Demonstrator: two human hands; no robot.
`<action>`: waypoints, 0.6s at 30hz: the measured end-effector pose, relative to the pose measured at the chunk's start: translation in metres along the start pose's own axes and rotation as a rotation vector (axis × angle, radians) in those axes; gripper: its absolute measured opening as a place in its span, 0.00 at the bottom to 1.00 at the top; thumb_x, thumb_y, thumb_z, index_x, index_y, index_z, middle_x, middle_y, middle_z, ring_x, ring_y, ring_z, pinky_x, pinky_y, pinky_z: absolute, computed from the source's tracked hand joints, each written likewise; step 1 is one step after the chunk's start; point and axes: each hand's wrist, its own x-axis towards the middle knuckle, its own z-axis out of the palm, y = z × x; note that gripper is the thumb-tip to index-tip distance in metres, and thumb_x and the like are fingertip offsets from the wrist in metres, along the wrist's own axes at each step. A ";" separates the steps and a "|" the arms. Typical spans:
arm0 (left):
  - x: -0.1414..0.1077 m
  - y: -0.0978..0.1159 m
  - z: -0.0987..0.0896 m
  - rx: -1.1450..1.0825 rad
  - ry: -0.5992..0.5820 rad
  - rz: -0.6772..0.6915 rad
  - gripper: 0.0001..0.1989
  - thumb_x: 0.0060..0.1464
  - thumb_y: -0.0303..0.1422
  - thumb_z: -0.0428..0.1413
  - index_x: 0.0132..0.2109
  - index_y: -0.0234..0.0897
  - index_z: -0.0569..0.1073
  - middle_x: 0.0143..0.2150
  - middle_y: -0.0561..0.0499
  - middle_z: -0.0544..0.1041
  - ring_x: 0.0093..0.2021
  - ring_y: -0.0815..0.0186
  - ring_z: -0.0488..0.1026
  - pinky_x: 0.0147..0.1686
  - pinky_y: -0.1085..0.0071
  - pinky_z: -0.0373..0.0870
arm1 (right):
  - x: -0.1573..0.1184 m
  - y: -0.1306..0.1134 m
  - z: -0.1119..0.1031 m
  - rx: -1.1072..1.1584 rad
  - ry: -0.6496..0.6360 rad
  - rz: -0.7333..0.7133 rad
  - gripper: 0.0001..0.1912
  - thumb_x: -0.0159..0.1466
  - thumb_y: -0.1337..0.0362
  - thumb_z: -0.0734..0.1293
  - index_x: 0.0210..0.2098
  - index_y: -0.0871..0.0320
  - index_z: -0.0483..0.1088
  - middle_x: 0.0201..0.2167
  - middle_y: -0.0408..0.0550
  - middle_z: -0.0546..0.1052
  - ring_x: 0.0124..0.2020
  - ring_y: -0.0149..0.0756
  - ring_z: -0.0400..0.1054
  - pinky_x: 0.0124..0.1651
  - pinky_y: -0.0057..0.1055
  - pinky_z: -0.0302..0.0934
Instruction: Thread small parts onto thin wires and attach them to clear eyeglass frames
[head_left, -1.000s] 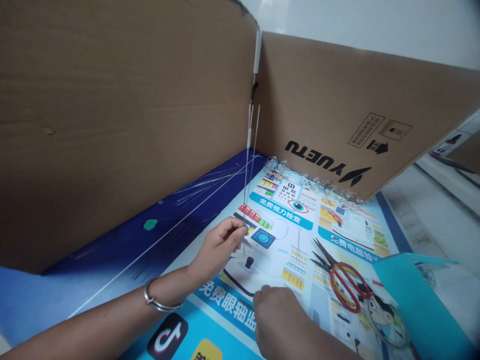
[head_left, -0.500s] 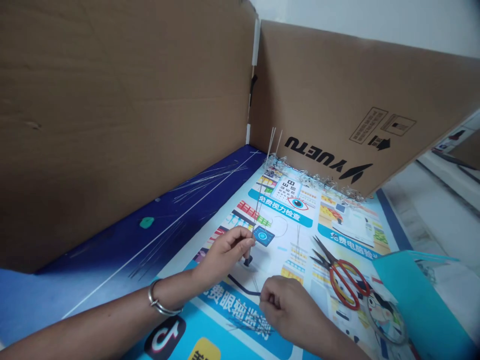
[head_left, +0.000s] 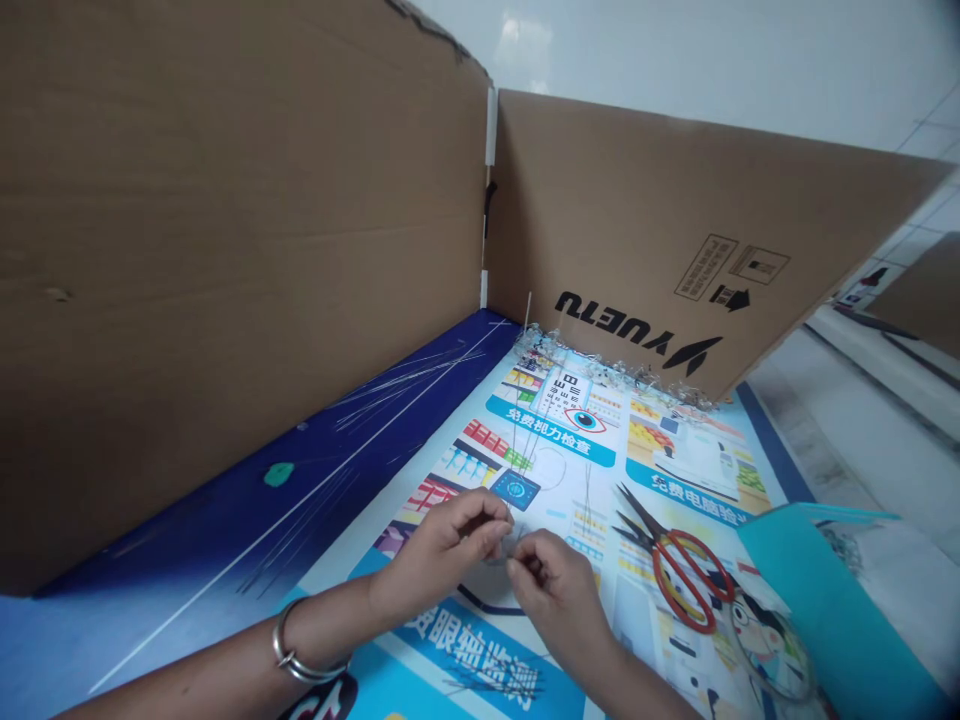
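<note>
My left hand [head_left: 454, 545], with a silver bangle at the wrist, is closed in a pinch on a few thin wires [head_left: 517, 430]. They stand up from the fingers toward the back corner. My right hand [head_left: 559, 590] is closed in a pinch just right of the left fingertips, close to the lower wire ends; what sits between its fingers is too small to make out. Below both hands, short dark wire pieces [head_left: 495, 682] lie in a small pile on the printed poster sheet [head_left: 420, 690]. Red-handled scissors [head_left: 679, 575] rest to the right, blades apart.
Tall cardboard panels [head_left: 247, 230] stand at left and back. A row of tangled wire bits [head_left: 622, 378] lies along the back panel. More wires [head_left: 300, 530] and a green blob [head_left: 279, 474] are on the dark blue strip. A turquoise folder-like container [head_left: 832, 600] stands right, beside a clear ring [head_left: 772, 655].
My right hand has moved up and left until its fingertips are close to the left ones. The wires in my left hand now sit lower in view. The camera view has shifted slightly.
</note>
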 end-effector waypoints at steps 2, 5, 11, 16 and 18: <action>0.001 0.002 0.000 0.033 -0.020 0.019 0.04 0.54 0.28 0.49 0.32 0.35 0.68 0.26 0.54 0.66 0.27 0.71 0.64 0.29 0.74 0.63 | 0.001 0.002 0.002 0.009 -0.008 0.006 0.05 0.57 0.70 0.59 0.27 0.58 0.66 0.24 0.40 0.69 0.25 0.27 0.61 0.28 0.22 0.54; 0.003 0.005 -0.001 0.070 -0.033 0.033 0.06 0.53 0.28 0.50 0.35 0.35 0.72 0.28 0.53 0.68 0.28 0.70 0.66 0.30 0.73 0.64 | 0.002 0.005 0.006 0.006 -0.015 0.027 0.06 0.57 0.70 0.59 0.26 0.58 0.66 0.23 0.40 0.68 0.25 0.27 0.61 0.27 0.22 0.54; 0.003 0.005 -0.002 0.113 -0.090 0.101 0.08 0.53 0.29 0.52 0.36 0.38 0.77 0.29 0.49 0.71 0.33 0.66 0.69 0.36 0.70 0.66 | 0.004 0.007 0.009 -0.044 0.011 0.030 0.06 0.57 0.68 0.59 0.25 0.59 0.65 0.22 0.40 0.67 0.23 0.27 0.60 0.26 0.22 0.53; 0.003 0.000 0.000 0.107 -0.077 0.105 0.07 0.52 0.29 0.54 0.36 0.38 0.77 0.32 0.48 0.73 0.36 0.65 0.70 0.38 0.70 0.67 | 0.004 0.010 0.011 -0.155 0.019 0.024 0.06 0.56 0.68 0.59 0.23 0.58 0.62 0.20 0.39 0.65 0.22 0.27 0.58 0.24 0.22 0.49; 0.005 -0.002 0.000 0.124 -0.061 0.102 0.06 0.51 0.29 0.54 0.33 0.37 0.77 0.32 0.48 0.74 0.36 0.65 0.71 0.38 0.70 0.67 | 0.004 0.012 0.013 -0.191 0.022 0.008 0.06 0.57 0.68 0.59 0.24 0.58 0.63 0.21 0.39 0.66 0.22 0.27 0.59 0.24 0.22 0.49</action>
